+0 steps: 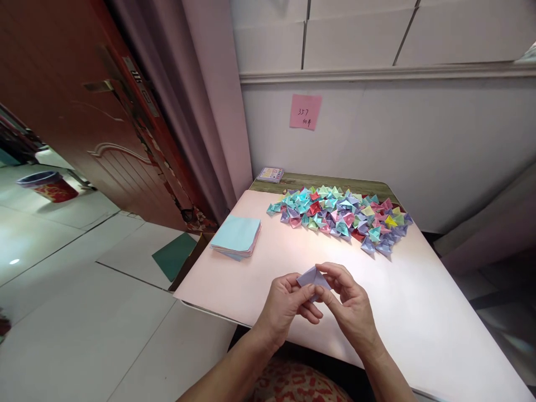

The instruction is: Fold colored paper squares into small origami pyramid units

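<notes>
Table [419, 318], one: pale pink, bearing a heap of folded papers [335, 215] beyond the hands. Right hand [349, 298] and left hand [288, 304]: thumbs and fingers pinched the same piece. Lilac paper [309, 277], one, folded: lay between both hands at the fingertips, long axis running side to side, neither hand clearly nearer.

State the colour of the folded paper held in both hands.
Pale lavender; the paper shows best in the head view.

Lower centre: one left hand [287, 304], one right hand [354, 307], one lilac paper piece [309, 277]. Left of centre: one paper stack [237, 234]. Upper centre: one pink note [305, 114]. Right of centre: folded pieces [341, 215], overlapping, uncountable.
</notes>
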A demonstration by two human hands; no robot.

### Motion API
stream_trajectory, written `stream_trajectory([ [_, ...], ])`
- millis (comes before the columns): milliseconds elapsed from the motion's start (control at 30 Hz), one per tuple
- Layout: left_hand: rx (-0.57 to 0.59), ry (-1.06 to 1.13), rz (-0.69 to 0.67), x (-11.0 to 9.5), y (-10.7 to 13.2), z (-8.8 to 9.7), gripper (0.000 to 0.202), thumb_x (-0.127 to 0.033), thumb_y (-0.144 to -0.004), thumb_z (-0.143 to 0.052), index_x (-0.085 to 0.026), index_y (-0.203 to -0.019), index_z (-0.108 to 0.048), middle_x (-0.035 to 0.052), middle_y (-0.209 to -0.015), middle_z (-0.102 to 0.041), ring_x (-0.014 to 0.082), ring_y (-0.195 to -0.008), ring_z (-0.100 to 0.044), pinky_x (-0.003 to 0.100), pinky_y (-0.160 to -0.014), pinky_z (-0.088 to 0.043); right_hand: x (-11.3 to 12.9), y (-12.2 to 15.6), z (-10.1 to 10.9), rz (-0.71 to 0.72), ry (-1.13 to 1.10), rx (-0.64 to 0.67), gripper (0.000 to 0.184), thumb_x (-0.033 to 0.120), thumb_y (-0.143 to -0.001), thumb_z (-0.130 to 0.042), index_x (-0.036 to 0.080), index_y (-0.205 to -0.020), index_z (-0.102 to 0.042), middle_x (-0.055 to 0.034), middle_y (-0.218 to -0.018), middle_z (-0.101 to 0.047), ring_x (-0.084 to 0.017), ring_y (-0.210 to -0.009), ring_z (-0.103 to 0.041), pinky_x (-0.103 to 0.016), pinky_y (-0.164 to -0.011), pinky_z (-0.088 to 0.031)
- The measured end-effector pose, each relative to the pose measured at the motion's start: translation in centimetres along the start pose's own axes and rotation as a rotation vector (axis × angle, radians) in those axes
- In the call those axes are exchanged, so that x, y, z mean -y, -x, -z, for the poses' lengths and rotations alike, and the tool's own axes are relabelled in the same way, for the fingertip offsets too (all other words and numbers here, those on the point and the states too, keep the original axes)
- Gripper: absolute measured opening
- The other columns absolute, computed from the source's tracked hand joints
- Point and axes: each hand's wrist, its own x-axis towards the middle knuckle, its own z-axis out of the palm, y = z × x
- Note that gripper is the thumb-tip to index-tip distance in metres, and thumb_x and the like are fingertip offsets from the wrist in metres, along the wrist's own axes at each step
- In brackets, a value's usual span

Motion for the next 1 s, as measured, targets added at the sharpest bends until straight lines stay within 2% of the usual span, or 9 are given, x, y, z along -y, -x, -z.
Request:
stream_trajectory([
  [167, 0.015, -0.033, 0.022, -0.1, 0.2, -0.5, 0.039, -0.042, -0.074, -0.076, -0.009, -0.093, -0.068, 0.007, -0.076, -0.068, 0.012, -0.052, -0.064, 0.021, -0.049, -0.054, 0.7, 0.0, 0.5, -0.068, -0.156, 0.067, 0.015, 0.034, -0.083, -0.069, 0.022, -0.092, -0.064, -0.007, -0.109, -0.059, -0.021, -0.095, -0.061, -0.031, -0.078, -0.053],
  [300, 0.023, -0.07, 0.003, -0.3, 0.3, -1.0, 0.039, -0.043, -0.073, -0.076, -0.008, -0.088, -0.068, 0.0069, -0.075, -0.067, 0.0118, -0.051, -0.063, 0.022, -0.048, -0.054, 0.9, -0.1, 1.3, -0.153, -0.19, 0.122, 0.021, 0.036, -0.082, -0.071, 0.023, -0.097, -0.064, -0.0044, -0.093, -0.063, -0.019, -0.083, -0.061, -0.028, -0.069, -0.053],
  [400, 0.021, -0.067, 0.004, -0.2, 0.3, -1.3, 0.04, -0.044, -0.073, -0.077, -0.008, -0.089, -0.068, 0.0067, -0.074, -0.067, 0.0119, -0.05, -0.063, 0.022, -0.048, -0.054, 0.6, 0.0, 1.6, -0.159, -0.173, 0.148, 0.02, 0.038, -0.082, -0.07, 0.022, -0.096, -0.069, -0.0054, -0.096, -0.063, -0.019, -0.084, -0.06, -0.029, -0.069, -0.053],
  [500, 0.014, -0.048, -0.003, 0.0, 0.4, -1.6, 0.041, -0.044, -0.073, -0.077, -0.008, -0.09, -0.068, 0.0067, -0.074, -0.067, 0.012, -0.051, -0.063, 0.021, -0.048, -0.054, 0.4, 0.3, 1.5, -0.169, -0.16, 0.124, 0.023, 0.04, -0.083, -0.068, 0.022, -0.097, -0.073, -0.0058, -0.1, -0.063, -0.018, -0.08, -0.059, -0.028, -0.07, -0.052],
  [700, 0.05, 0.006, -0.008, 0.4, 0.5, -1.7, 0.039, -0.045, -0.076, -0.073, -0.009, -0.089, -0.065, 0.0051, -0.069, -0.066, 0.015, -0.055, -0.067, 0.023, -0.052, -0.057, 0.2, 0.7, 1.0, -0.238, -0.147, 0.041, 0.024, 0.043, -0.084, -0.067, 0.021, -0.09, -0.074, -0.0042, -0.089, -0.066, -0.016, -0.073, -0.056, -0.026, -0.065, -0.05],
  [900, 0.013, 0.027, -0.017, 0.8, 0.3, -1.8, 0.038, -0.043, -0.076, -0.073, -0.008, -0.085, -0.066, 0.0054, -0.063, -0.065, 0.0146, -0.05, -0.066, 0.021, -0.047, -0.054, -0.2, 0.8, 0.7, -0.248, -0.139, -0.021, 0.025, 0.045, -0.083, -0.067, 0.022, -0.089, -0.075, -0.0027, -0.079, -0.066, -0.016, -0.07, -0.057, -0.025, -0.064, -0.052],
  [1000, 0.009, -0.001, -0.033, 0.8, 0.4, -1.8, 0.038, -0.045, -0.078, -0.071, -0.008, -0.086, -0.066, 0.0056, -0.063, -0.065, 0.0133, -0.048, -0.064, 0.02, -0.046, -0.053, -0.2, 1.0, 0.4, -0.249, -0.149, -0.047, 0.023, 0.043, -0.08, -0.07, 0.022, -0.087, -0.076, -0.003, -0.081, -0.067, -0.016, -0.07, -0.058, -0.025, -0.064, -0.054],
])
